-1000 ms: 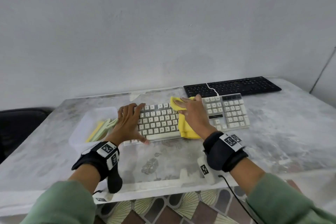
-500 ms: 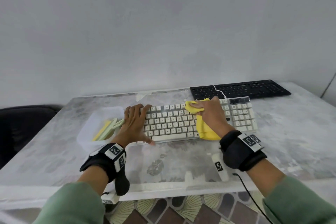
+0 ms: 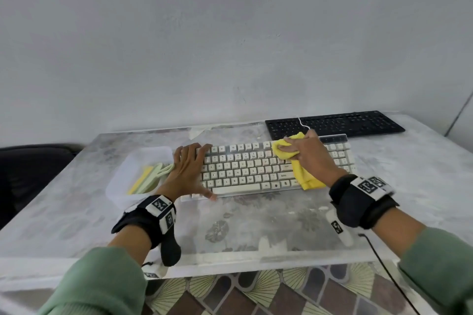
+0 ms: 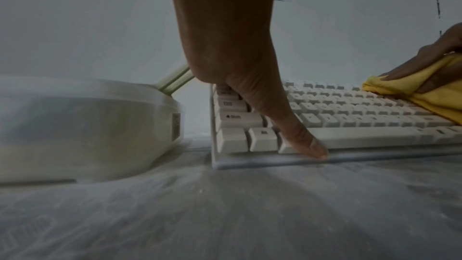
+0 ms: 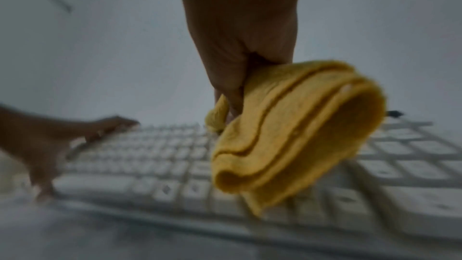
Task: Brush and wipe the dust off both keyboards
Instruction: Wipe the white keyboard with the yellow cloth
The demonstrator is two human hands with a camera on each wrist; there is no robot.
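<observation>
A white keyboard lies across the middle of the table, and a black keyboard sits behind it to the right. My left hand lies flat on the white keyboard's left end, fingers spread, thumb on the front edge. My right hand grips a folded yellow cloth and presses it on the keys right of centre, near the top row. In the right wrist view the cloth hangs from my fingers over the blurred keys.
A clear plastic tub holding pale green and yellow brushes stands just left of the white keyboard. A white cable crosses the black keyboard. The wall rises close behind the table. A dark chair is at the far left.
My right hand has slid the yellow cloth rightward and toward the top row of the white keyboard. My left hand has stayed on the left end.
</observation>
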